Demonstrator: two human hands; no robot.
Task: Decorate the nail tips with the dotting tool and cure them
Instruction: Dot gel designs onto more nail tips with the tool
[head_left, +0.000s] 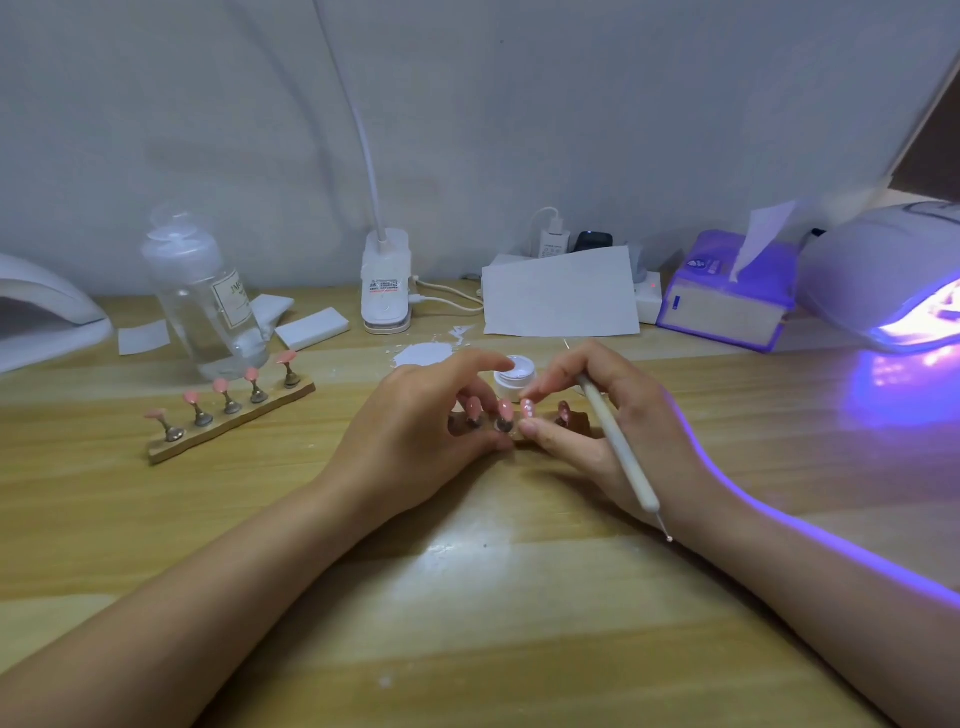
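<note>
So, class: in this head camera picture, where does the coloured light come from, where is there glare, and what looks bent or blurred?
Head view: violet light spills from the lit white curing lamp onto the wooden table and rims the right forearm; a pale glare patch sits on the table near the forearms; the wide lens bows the table edges; the clear plastic bottle looks soft.

Two wooden stands (228, 423); five pink tips (221, 384) on left stand; two lamps (883, 270).

Two bare forearms, left hand (415, 415), right hand (613, 415), no sleeves, short unpainted nails
</note>
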